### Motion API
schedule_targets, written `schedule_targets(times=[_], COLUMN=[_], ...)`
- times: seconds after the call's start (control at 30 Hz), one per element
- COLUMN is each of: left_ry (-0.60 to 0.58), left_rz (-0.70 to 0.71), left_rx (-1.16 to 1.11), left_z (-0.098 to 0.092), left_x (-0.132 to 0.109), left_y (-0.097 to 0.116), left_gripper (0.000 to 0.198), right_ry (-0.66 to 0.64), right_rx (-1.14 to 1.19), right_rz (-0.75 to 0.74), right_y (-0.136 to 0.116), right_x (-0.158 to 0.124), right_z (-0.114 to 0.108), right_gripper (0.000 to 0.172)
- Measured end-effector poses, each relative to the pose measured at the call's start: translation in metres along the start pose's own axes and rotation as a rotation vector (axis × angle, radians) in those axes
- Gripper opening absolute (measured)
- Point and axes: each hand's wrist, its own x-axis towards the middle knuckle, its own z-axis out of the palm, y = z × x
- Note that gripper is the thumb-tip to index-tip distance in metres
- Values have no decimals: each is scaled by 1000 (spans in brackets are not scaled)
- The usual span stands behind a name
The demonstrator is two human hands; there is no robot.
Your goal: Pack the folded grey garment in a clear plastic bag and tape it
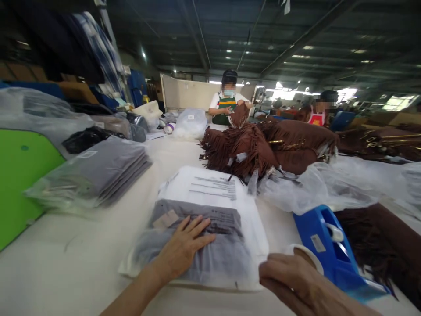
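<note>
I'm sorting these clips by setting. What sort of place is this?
Likely a garment factory's packing floor: bagged grey garments stacked on a long table, a pile of brown fringed pieces, and a blue tape dispenser.

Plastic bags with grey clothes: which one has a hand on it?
The flat bag under the left hand, nearest the camera. The stacked bags farther left lie untouched.

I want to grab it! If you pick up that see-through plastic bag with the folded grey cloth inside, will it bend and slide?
The clear plastic bag with folded grey cloth would probably flop and sag, since soft fabric fills it. Its glossy film looks slippery, so it may slide on the smooth white table. The left hand lies flat on it, perhaps keeping it from sliding.
</note>
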Motion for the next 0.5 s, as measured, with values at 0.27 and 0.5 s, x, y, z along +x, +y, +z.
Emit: schedule_targets(times=[0.27,0.5], left_ry=[9,73], left_rz=[4,30], left_rx=[-103,-104], left_z=[3,10], left_x=[0,-2], left_y=[-1,-3], left_gripper=[48,49], right_ry=[-208,-137], right_rx=[-435,-472], right_rz=[-154,85], right_y=[13,19], right_x=[108,130], right_z=[9,23], right_gripper=[19,15])
